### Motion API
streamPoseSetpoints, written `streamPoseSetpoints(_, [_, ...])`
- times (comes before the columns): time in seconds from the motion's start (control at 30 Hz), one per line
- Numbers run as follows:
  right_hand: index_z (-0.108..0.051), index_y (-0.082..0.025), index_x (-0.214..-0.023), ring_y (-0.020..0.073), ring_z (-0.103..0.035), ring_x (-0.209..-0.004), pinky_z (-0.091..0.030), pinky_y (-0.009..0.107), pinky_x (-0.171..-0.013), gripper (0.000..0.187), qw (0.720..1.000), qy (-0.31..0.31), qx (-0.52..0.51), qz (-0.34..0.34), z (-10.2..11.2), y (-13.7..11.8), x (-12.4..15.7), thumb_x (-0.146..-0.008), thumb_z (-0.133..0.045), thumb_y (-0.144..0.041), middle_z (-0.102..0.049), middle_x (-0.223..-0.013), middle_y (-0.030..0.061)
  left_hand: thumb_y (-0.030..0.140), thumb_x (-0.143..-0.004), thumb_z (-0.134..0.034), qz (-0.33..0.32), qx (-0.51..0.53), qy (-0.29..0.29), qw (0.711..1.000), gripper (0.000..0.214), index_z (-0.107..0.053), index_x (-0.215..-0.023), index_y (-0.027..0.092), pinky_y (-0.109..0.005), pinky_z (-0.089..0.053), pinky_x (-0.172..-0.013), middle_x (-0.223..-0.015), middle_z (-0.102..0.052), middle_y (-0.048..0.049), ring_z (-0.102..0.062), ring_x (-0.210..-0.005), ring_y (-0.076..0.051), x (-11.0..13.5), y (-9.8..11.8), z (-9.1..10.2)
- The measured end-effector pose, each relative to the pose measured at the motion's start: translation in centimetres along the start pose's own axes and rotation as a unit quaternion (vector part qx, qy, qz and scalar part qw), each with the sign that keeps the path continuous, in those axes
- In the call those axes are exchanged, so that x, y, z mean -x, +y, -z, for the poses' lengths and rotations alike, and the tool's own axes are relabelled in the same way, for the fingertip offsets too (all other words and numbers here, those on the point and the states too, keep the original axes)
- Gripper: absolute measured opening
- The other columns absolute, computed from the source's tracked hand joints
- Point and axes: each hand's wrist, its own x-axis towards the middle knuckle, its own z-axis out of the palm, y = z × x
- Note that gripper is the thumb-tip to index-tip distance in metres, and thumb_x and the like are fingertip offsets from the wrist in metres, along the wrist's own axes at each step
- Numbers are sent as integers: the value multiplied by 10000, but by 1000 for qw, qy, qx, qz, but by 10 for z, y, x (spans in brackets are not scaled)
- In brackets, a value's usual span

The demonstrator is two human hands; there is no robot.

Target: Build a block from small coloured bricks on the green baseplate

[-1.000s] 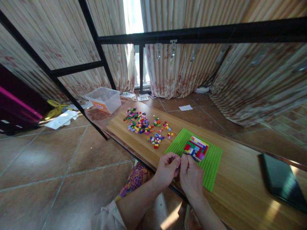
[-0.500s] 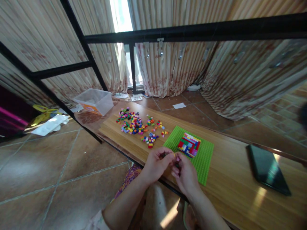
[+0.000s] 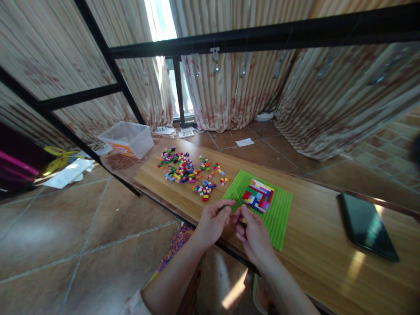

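Note:
My left hand [image 3: 213,222] is closed in a pinch just off the near left edge of the green baseplate [image 3: 281,223]. A small dark bit shows at its fingertips, too little to name. Close beside it, my right hand [image 3: 255,234] has its fingers curled around a small yellow building brick [image 3: 243,222]; other pieces in the palm, if any, are hidden. A narrow gap parts the fingertips of both hands. On the baseplate, right beyond them, lies a flat patch of multicoloured bricks [image 3: 258,195].
Many loose bricks [image 3: 183,168] are spread over the wooden table [image 3: 315,227] to the left. A clear plastic box [image 3: 127,138] stands at its far left end. A dark tablet-like slab [image 3: 367,227] lies at right. A black metal bar [image 3: 262,37] crosses in front.
My hands have drawn slightly apart; their fingertips were together over small pieces before. The yellow brick now shows in my right hand. The view has shifted a little.

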Motion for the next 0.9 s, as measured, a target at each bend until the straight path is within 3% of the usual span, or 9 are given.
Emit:
streamPoseSetpoints(0.07, [-586, -181, -716, 27, -288, -395, -129, 166, -349, 408, 1000, -19, 25, 3, -1, 0, 2, -699, -719, -566, -527, -599, -55, 296, -850, -533, 28, 56, 9, 998, 328, -687, -1082, 123, -206, -325, -519, -551, -440, 53, -396, -503, -78, -2, -8, 1])
streamPoseSetpoints(0.27, [-537, -192, -645, 41, -255, -409, -133, 181, -363, 427, 997, -19, 69, 27, -4, 6, 4, -700, -728, -570, -383, -492, -91, 295, -858, -553, -63, -2, 35, 997, 306, -708, -1096, 180, -250, -466, -674, -920, -586, -62, -561, -839, -160, -2, -24, -4])
streamPoseSetpoints(0.33, [-559, -187, -650, 44, -293, -428, -147, 186, -372, 417, 996, -11, 74, 42, -4, 6, 2, -674, -755, -554, -423, -514, -79, 336, -852, -582, -51, 21, 29, 998, 326, -702, -1118, 188, -241, -459, -645, -966, -587, -70, -555, -830, -157, -1, -23, -7])
streamPoseSetpoints(0.47, [-552, -188, -630, 40, -274, -414, -136, 194, -378, 429, 996, -6, 83, 42, -1, 3, 0, -675, -745, -569, -414, -490, -80, 480, -852, -582, 47, 147, 22, 988, 457, -664, -1153, 146, -184, -290, -472, -644, -498, 14, -401, -543, -81, 0, -16, -9])
streamPoseSetpoints(0.57, [-512, -192, -608, 29, -203, -397, -103, 194, -378, 447, 995, -2, 92, 25, 1, -1, 0, -678, -735, -573, -361, -470, -97, 589, -831, -561, 81, 192, 56, 976, 510, -676, -977, 114, -175, -183, -431, -584, -472, 27, -330, -475, -57, -2, -12, -7])
streamPoseSetpoints(0.67, [-507, -192, -606, 30, -205, -404, -100, 199, -381, 429, 993, -4, 114, 20, 4, -5, 0, -686, -728, -551, -387, -497, -89, 648, -787, -577, 94, 172, 64, 978, 524, -618, -779, 125, -181, -155, -413, -624, -521, 13, -341, -435, -40, -4, -11, -5])
streamPoseSetpoints(0.9, [-591, -193, -653, 74, -329, -458, -217, 225, -415, 323, 963, -41, 246, 106, 17, -1, -7, -777, -652, -485, -460, -531, -54, 580, -734, -657, 102, 74, -32, 992, 450, -550, -656, 150, -204, -192, -436, -519, -424, 57, -316, -437, -48, -5, -16, -2])
